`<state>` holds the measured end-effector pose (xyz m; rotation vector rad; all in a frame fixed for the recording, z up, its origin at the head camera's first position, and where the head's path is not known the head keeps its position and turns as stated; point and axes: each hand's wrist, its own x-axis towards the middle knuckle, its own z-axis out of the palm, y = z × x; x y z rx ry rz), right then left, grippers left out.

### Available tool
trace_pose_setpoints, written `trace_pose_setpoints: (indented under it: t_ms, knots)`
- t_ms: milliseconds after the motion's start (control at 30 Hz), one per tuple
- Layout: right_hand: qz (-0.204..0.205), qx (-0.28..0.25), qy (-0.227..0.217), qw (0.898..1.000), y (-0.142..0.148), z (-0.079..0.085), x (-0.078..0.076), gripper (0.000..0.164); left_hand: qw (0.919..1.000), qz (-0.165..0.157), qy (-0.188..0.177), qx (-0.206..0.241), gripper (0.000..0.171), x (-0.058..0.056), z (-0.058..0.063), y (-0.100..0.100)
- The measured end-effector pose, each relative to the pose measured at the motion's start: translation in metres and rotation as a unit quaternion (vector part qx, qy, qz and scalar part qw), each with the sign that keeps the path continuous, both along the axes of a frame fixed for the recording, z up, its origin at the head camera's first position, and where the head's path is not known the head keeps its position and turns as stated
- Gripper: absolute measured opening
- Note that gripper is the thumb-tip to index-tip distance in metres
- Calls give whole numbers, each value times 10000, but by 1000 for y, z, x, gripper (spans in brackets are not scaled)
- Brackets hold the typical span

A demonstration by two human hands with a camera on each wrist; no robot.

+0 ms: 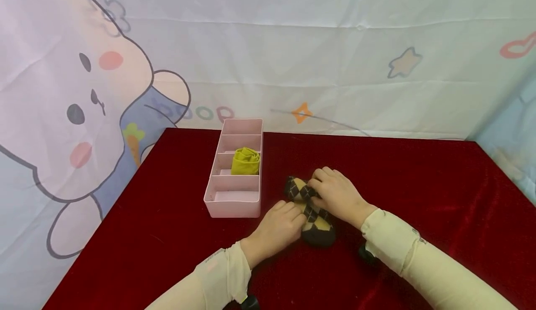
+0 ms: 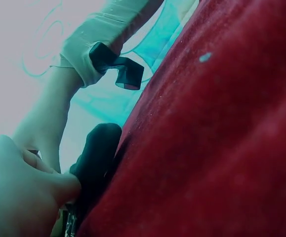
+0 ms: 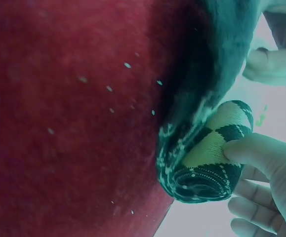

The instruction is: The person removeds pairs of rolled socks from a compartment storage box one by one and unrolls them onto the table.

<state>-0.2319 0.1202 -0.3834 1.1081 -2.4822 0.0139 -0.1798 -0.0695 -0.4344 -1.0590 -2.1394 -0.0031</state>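
Note:
An argyle sock (image 1: 319,234), black and yellow with a dark toe, lies on the red cloth, its far end rolled up. My right hand (image 1: 338,197) holds the rolled end; in the right wrist view the thumb (image 3: 254,150) presses on the coiled roll (image 3: 209,148), with the fingers behind it. From the left side, my left hand (image 1: 277,228) pinches the sock's edge near its middle. The left wrist view shows that hand (image 2: 21,192) against the dark toe part (image 2: 99,153); its fingertips are partly hidden.
Left of the hands stands a pink divided box (image 1: 234,209). A rolled yellow-green cloth item (image 1: 245,162) sits in one of its compartments. Behind the red-covered table (image 1: 398,170) hangs a printed curtain (image 1: 314,44).

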Motion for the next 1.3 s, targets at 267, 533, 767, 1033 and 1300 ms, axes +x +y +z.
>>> trace_pose_setpoints:
  t_ms: [267,533,767,1033,1300]
  knots:
    - [-107,-424,-303,9986,1,3,-10,24,9991,-322,-228,134,10,2,0,-1]
    - [-506,-670,-903,9924,0,3,-19,22,9966,-496,-628,175,11,3,0,-3]
    - [-672,-791,-1091,9886,0,-1,-27,12,9939,-570,-930,164,11,1,-1,-5]
    - [-387,-722,-967,9919,3,-6,-32,10,9892,-654,-1286,258,12,0,0,-7]
    - [-696,-95,-1372,9881,2,-9,-37,30,9893,-596,-1318,192,12,1,-2,-7]
